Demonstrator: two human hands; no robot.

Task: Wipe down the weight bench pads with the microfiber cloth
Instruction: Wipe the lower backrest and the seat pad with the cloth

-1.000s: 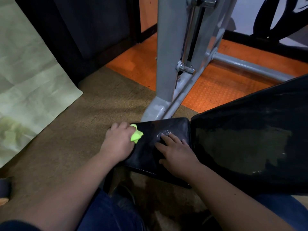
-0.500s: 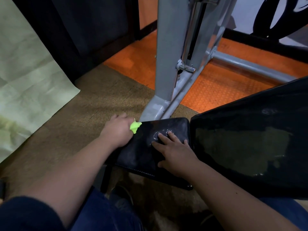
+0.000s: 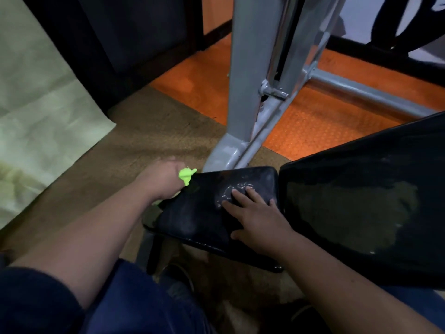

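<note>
Green cloth balled in left hand fingers at seat pad far-left corner, right hand flat, fingers spread, on pad right side, back pad just right, grey frame beyond

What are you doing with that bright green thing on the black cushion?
A person is cleaning a weight bench. The left hand grips a bright green cloth at the left edge of the small black seat pad. The right hand lies flat on that pad, fingers spread, beside a wet, foamy-looking smear. The bigger back pad to the right looks streaky. A grey metal frame stands behind the pads.
</note>
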